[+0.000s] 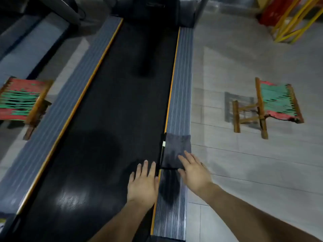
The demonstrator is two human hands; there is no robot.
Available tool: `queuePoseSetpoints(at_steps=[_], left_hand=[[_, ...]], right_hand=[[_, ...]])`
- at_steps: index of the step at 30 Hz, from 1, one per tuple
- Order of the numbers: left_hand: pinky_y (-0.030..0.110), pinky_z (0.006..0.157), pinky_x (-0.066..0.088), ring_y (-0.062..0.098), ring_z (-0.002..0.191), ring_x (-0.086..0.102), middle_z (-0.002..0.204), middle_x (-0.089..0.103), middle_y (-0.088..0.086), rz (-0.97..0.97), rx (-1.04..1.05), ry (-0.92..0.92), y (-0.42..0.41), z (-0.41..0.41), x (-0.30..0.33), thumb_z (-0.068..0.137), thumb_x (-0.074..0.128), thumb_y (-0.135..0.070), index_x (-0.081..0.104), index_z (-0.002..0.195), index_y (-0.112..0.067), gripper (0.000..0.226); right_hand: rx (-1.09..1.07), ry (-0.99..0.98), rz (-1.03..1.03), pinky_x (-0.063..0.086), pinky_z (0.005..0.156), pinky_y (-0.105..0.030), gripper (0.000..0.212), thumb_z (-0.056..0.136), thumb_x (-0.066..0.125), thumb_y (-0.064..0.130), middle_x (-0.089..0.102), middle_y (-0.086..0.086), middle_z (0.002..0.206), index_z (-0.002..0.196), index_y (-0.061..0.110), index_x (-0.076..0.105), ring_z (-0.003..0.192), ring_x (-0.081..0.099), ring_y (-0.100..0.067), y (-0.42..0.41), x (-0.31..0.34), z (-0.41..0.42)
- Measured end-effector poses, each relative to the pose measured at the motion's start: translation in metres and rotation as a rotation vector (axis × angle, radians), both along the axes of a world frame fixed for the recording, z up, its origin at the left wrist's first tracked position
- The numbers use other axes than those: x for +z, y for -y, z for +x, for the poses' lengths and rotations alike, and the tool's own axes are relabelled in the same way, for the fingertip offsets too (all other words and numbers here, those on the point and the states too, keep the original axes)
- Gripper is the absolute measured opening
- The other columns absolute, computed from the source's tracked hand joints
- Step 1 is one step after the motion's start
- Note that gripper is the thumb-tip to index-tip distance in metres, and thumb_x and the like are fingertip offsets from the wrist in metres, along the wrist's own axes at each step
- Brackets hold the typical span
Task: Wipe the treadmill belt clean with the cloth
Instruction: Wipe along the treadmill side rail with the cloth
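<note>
The black treadmill belt (111, 119) runs from the near edge toward the top of the view, between two grey ribbed side rails. A folded dark grey cloth (174, 145) lies on the right side rail (181, 84). My right hand (194, 172) is spread with straight fingers, its fingertips over the cloth's near right corner. My left hand (142, 182) is flat with straight fingers over the belt's right edge, just left of the cloth. Neither hand holds anything.
The left side rail (57, 116) has a yellow strip along the belt. A wooden folding stool (272, 103) stands on the tiled floor to the right. Another stool (22, 100) stands at the left. A yellow frame (293, 20) is at the top right.
</note>
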State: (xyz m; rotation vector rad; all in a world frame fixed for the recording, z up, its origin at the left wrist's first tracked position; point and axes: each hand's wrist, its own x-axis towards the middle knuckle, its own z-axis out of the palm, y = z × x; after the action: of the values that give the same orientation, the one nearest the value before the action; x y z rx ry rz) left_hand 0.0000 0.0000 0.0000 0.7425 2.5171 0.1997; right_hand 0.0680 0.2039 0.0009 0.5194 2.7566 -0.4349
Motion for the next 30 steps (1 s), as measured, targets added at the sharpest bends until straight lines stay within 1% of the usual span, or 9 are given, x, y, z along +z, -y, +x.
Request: queuePoseSetpoints(at_steps=[5,8,11,14,18,20,23,27,30], left_hand=[[0.044,0.126,0.011,0.021,0.157,0.0,0.17,-0.003,-0.002,-0.007,0.04,-0.041,-0.018,-0.006,-0.073,0.108,0.018,-0.043,0.001,0.162,-0.032,0.057],[0.045,0.126,0.012,0.022,0.157,0.001,0.171,-0.001,-0.001,-0.024,0.016,-0.059,-0.02,-0.007,-0.101,0.107,0.018,-0.043,0.004,0.161,-0.033,0.057],[0.046,0.125,0.015,0.024,0.156,0.003,0.171,0.002,0.0,-0.022,0.01,-0.077,-0.021,-0.01,-0.113,0.107,0.019,-0.043,0.008,0.161,-0.034,0.056],[0.047,0.125,0.016,0.024,0.156,0.005,0.171,0.004,0.001,-0.006,0.02,-0.086,-0.019,-0.009,-0.114,0.107,0.021,-0.042,0.013,0.161,-0.033,0.056],[0.046,0.125,0.015,0.024,0.156,0.004,0.171,0.003,0.0,-0.042,0.033,-0.061,-0.014,-0.009,-0.105,0.107,0.02,-0.041,0.013,0.161,-0.032,0.055],[0.046,0.125,0.015,0.024,0.156,0.003,0.171,0.002,0.0,-0.054,0.029,-0.065,-0.011,-0.007,-0.1,0.107,0.02,-0.041,0.015,0.16,-0.032,0.054],[0.045,0.124,0.016,0.024,0.156,0.004,0.171,0.003,0.0,-0.077,0.028,-0.071,-0.003,-0.003,-0.08,0.107,0.02,-0.042,0.017,0.16,-0.032,0.054],[0.045,0.124,0.018,0.024,0.156,0.005,0.171,0.003,0.001,-0.095,0.021,-0.105,0.007,-0.004,-0.02,0.107,0.019,-0.042,0.016,0.16,-0.031,0.054],[0.046,0.123,0.022,0.026,0.156,0.011,0.17,0.009,0.003,-0.059,0.001,-0.17,0.004,-0.01,0.045,0.106,0.018,-0.041,0.021,0.16,-0.028,0.055]], right_hand=[[0.003,0.062,0.033,0.022,0.118,-0.054,0.064,0.1,0.043,0.049,0.001,0.001,0.166,0.155,0.032,0.017,0.152,-0.001,-0.026,-0.029,-0.081,-0.041],[0.035,0.08,0.035,0.019,0.118,-0.055,0.071,0.098,0.047,0.05,-0.007,0.004,0.165,0.156,0.038,0.007,0.152,-0.007,-0.027,-0.033,-0.113,-0.05],[0.043,0.091,0.037,0.026,0.115,-0.053,0.071,0.098,0.049,0.05,0.001,0.002,0.165,0.156,0.037,0.01,0.151,-0.002,-0.032,-0.031,-0.122,-0.06],[0.046,0.059,0.068,0.035,0.11,-0.05,0.065,0.097,0.052,0.045,0.019,-0.006,0.16,0.154,0.029,0.026,0.143,0.014,-0.038,-0.024,-0.124,-0.061],[0.05,-0.031,0.061,0.041,0.102,-0.042,0.045,0.1,0.051,0.032,0.041,-0.009,0.143,0.143,0.023,0.045,0.121,0.035,-0.034,-0.018,-0.128,-0.057],[0.045,-0.007,0.043,0.043,0.099,-0.043,0.04,0.101,0.048,0.028,0.043,-0.008,0.137,0.14,0.022,0.048,0.121,0.037,-0.033,-0.013,-0.125,-0.056],[0.046,0.109,0.04,0.044,0.097,-0.044,0.043,0.097,0.053,0.023,0.045,-0.009,0.137,0.139,0.025,0.048,0.127,0.039,-0.032,-0.002,-0.106,-0.047],[0.066,0.09,0.141,0.034,0.095,-0.039,0.036,0.092,0.055,0.03,0.057,-0.002,0.124,0.128,0.03,0.057,0.12,0.046,-0.026,0.008,-0.055,-0.015],[0.021,-0.005,0.12,0.036,0.095,-0.037,0.032,0.096,0.049,0.034,0.061,-0.001,0.116,0.125,0.03,0.059,0.115,0.05,-0.025,0.006,0.011,-0.005]])
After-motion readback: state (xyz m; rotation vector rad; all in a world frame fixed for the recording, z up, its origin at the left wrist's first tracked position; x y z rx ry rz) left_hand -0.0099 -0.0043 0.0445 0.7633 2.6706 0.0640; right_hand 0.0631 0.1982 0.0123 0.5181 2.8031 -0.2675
